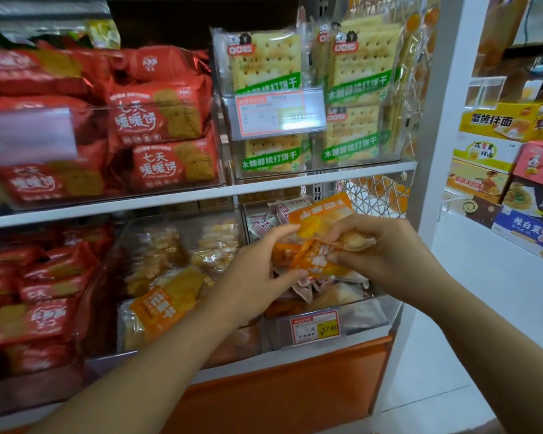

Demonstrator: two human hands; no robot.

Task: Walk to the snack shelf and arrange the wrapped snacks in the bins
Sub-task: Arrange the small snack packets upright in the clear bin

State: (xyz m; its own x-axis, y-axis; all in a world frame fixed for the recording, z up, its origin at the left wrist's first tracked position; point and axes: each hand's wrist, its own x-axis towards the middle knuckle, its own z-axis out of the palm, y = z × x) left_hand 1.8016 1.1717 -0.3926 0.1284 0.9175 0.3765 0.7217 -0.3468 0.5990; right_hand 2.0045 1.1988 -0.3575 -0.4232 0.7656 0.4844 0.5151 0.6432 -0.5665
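At the lower tier of a shop's snack shelf point(170, 200), a person reaches in from six o'clock, both hands meeting just right of centre. The left hand point(257, 267) pinches the near edge of a small bundle of orange packets point(318, 261) between thumb and fingers. The right hand point(386, 255), at three o'clock of the bundle, curls its fingers round the other end, apparently squaring the packets up before they are set down. How many wrappers make up the bundle is hard to tell through the blur.

Directly beneath sits the right-hand bin point(383, 303), a clear tub with a yellow price tag point(314, 327) on its front. Pink-and-white packets point(278, 214) are heaped inside, which suggests the orange ones do not belong there. At nine o'clock of the hands, the middle bin point(182, 219) holds a matching orange packet point(166, 303), so it is their likely home.

Farther up, at twelve o'clock, cracker packs point(264, 67) stand face-out in an upper bin point(351, 163), with red packets point(157, 111) stacked at ten o'clock.
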